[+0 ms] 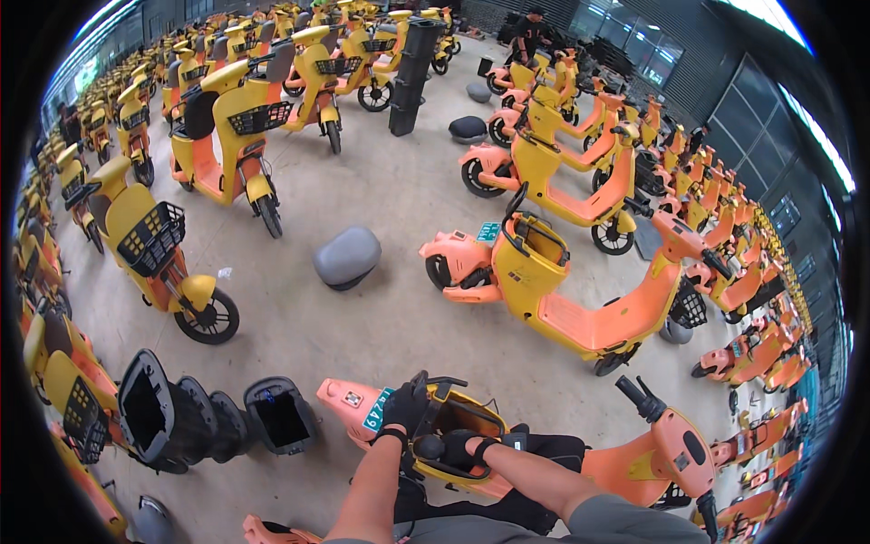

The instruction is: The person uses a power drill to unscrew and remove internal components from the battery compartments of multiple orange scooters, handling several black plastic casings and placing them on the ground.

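Note:
In front of me stands an orange and yellow electric scooter, its seat off and its yellow-rimmed under-seat compartment (467, 419) uncovered. My left hand (408, 408), in a black glove, is at the compartment's rear edge, by the black grab rail (444, 380) and the green plate (379, 410); its fingers blend into the dark parts. My gloved right hand (462, 448) is closed at the near side of the compartment, around a black round-ended tool (430, 446) whose kind I cannot make out. The scooter's orange handlebar column (681, 453) is to the right.
Stacked black bins (208, 408) lie at left, beside a single upright bin (281, 417). A grey seat (347, 257) rests on the floor ahead. Another seatless scooter (562, 304) stands beyond mine. Yellow scooters (227, 136) line the left; a tall black stack (417, 77) and a person (527, 36) are farther off.

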### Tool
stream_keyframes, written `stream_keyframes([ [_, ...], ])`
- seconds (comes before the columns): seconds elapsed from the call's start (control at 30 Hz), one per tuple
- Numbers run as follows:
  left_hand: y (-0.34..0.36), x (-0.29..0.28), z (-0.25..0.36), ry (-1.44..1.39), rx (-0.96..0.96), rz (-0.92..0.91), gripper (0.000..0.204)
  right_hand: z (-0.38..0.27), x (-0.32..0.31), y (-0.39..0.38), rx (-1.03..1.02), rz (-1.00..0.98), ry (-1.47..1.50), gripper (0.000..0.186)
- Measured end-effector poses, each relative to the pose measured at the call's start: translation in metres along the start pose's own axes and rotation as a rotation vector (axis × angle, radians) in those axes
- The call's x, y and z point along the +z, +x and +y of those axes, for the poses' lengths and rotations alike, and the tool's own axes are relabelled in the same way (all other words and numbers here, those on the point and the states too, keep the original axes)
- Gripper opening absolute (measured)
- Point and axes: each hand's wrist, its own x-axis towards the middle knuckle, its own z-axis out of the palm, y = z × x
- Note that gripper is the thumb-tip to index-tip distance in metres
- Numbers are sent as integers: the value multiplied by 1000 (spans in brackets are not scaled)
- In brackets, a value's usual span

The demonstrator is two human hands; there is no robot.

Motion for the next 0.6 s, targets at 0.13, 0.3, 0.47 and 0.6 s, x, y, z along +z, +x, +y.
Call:
stream_keyframes([
  [0.13, 7, 0, 1, -10, -68, -27, 51, -10, -11, -11, -17, 27, 20, 41],
  [0.3, 9, 12, -15, 140, 75, -19, 49, 3, 4, 3, -6, 27, 66, 38],
  [0.47, 4, 2, 2, 71, 4, -26, 49, 16, 15, 14, 23, -36, 31, 42],
  [0.6, 7, 14, -13, 187, 97, 7, 49, 17, 21, 16, 9, -34, 69, 43],
])
